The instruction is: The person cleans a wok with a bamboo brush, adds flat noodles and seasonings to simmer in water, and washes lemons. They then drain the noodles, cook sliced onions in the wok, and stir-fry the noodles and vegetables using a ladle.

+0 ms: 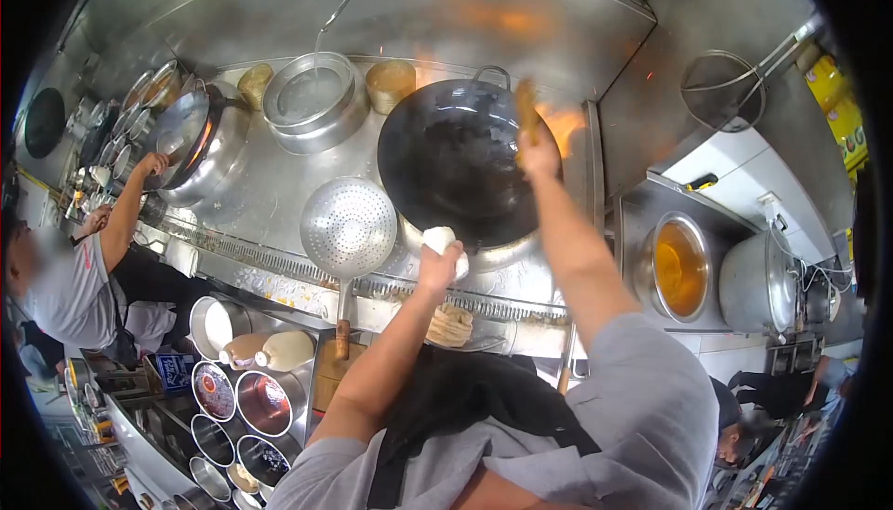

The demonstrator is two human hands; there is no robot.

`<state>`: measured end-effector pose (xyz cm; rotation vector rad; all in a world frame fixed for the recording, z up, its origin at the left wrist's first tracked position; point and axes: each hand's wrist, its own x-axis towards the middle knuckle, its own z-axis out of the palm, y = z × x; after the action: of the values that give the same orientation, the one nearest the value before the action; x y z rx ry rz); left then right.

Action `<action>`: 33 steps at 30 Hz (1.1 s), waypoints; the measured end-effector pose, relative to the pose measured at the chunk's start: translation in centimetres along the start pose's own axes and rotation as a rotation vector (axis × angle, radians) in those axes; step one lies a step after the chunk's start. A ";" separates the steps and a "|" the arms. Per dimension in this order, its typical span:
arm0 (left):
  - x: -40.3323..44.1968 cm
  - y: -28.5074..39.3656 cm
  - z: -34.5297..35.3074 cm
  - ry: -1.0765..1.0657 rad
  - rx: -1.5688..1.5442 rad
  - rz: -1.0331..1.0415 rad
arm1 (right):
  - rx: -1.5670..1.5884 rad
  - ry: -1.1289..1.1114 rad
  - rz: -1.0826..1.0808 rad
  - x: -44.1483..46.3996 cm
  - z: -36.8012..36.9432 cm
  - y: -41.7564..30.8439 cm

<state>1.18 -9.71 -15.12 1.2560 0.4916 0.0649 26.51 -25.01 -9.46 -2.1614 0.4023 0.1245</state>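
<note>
A large black wok (456, 152) sits on the burner in front of me, wet and shiny inside, with flames behind its right side. My left hand (441, 264) is closed around a folded white cloth (439, 238) at the wok's near rim. Over the right side of the wok, my right hand (539, 158) is wrapped round a yellow-brown bamboo wok brush (526, 108), which points up toward the far right rim. Left of the wok lies a perforated skimmer (349, 227) with a wooden handle. A crumpled tan cloth (450, 324) rests on the near counter edge.
A metal pot (314, 101) stands under a tap at the back left. On the right is a bowl of orange oil (681, 268) beside a big lidded pot (758, 279). Sauce containers (265, 402) stand lower left. Another person (70, 282) works at a wok on the left.
</note>
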 end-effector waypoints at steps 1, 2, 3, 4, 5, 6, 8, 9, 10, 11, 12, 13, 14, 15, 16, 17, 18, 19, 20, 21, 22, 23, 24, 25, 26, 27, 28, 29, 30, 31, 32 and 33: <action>0.1 0.1 -0.2 -0.015 -0.016 0.007 | -0.266 0.027 -0.213 -0.4 3.9 2.2; 0.3 0.0 -0.6 -0.031 -0.031 0.014 | -0.346 -0.153 -0.165 -2.4 6.8 2.3; 1.7 -2.4 -1.8 -0.033 0.100 0.000 | -0.465 -0.183 -0.326 -6.4 8.4 1.7; 1.9 -2.5 -2.9 -0.036 0.085 -0.001 | -0.375 -0.357 -0.393 -8.3 9.9 1.9; 1.8 -2.3 -4.3 -0.160 0.011 -0.074 | -0.263 -0.484 -0.481 -9.8 10.3 2.7; 1.3 -2.1 -5.7 -0.285 -0.062 -0.152 | -0.343 -0.578 -0.592 -10.2 9.2 3.5; 0.0 -1.4 -9.5 -0.322 0.139 -0.156 | -0.601 -0.635 -0.650 -8.2 3.0 3.6; -1.1 -0.6 -10.9 -0.318 0.200 0.009 | -0.633 -0.698 -0.384 -5.5 -0.6 3.0; -2.1 -0.5 -12.6 -0.338 0.134 -0.006 | -0.950 -0.403 -0.479 -2.2 -4.0 2.2; -3.0 -0.9 -14.6 -0.342 0.188 -0.006 | -0.991 -0.205 -0.263 -1.3 -7.0 -0.9; -3.8 -1.4 -16.3 -0.339 0.243 -0.007 | -1.088 0.025 -0.301 2.3 -8.8 -0.4; -4.6 -2.1 -17.6 -0.324 0.330 -0.007 | -0.922 0.139 -0.224 2.5 -9.6 -2.2; -5.1 -2.9 -18.6 -0.313 0.417 -0.010 | -0.922 0.133 -0.220 3.3 -8.7 -2.7; -5.4 -3.8 -19.6 -0.309 0.689 0.097 | -0.745 0.272 -0.144 3.6 -7.6 -2.7; -5.7 -5.1 -19.6 -0.315 0.692 0.091 | -0.562 0.413 -0.072 3.7 -6.4 -2.5; -6.0 -6.3 -19.3 -0.201 0.919 0.035 | -0.547 0.408 -0.223 4.3 -3.6 -0.7; -6.5 -7.1 -19.2 -0.081 1.143 -0.025 | -0.530 0.401 -0.372 4.3 -0.3 1.4; -6.9 -7.3 -19.2 -0.055 1.157 0.072 | -0.704 0.118 -0.257 2.6 2.4 1.7; -6.8 -7.1 -19.2 -0.060 1.156 0.074 | -0.755 -0.019 -0.169 2.6 6.8 4.3; -6.7 -6.8 -19.1 -0.074 1.151 0.086 | -0.663 -0.080 -0.359 -3.6 8.5 3.1; -6.7 -6.5 -19.1 -0.088 1.148 0.093 | -0.520 -0.306 -0.288 -6.9 8.8 1.6; -6.7 -6.2 -19.1 -0.089 1.147 0.091 | -0.377 -0.515 -0.179 -10.2 9.2 0.2; -6.9 -6.1 -19.0 -0.096 1.141 0.086 | -0.344 -0.622 -0.094 -11.7 7.7 -0.5; -7.2 -6.2 -19.1 -0.115 1.144 0.084 | -0.317 -0.724 -0.005 -13.2 6.2 -1.3; -7.5 -6.3 -19.3 -0.133 1.146 0.083 | -0.365 -0.817 -0.223 -10.3 5.1 2.8; -7.5 -6.9 -19.2 -0.122 1.152 0.088 | -0.417 -0.904 -0.452 -8.0 2.7 5.0; -7.5 -6.8 -19.1 -0.114 1.156 0.093 | -0.449 -0.832 -0.248 -6.3 -0.7 5.7; -7.5 -6.7 -18.9 -0.105 1.161 0.099 | -0.685 -0.590 -0.293 -7.5 -5.0 2.3; -7.7 -6.0 -18.6 -0.114 1.139 0.078 | -0.895 -0.332 -0.316 -6.9 -8.3 1.6; -8.0 -5.4 -18.6 -0.115 1.121 0.051 | -0.949 -0.072 -0.253 -3.8 -10.7 4.6; -8.3 -5.0 -18.8 -0.087 1.126 0.046 | -0.856 0.129 -0.101 -5.9 -12.7 2.3; -8.5 -4.7 -19.0 -0.059 1.089 0.151 | -0.618 0.245 -0.219 -4.1 -14.7 5.3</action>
<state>-14.84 3.06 -20.94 2.3525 0.3743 -0.1347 20.06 -38.78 -4.02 -2.8290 0.2834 -0.1639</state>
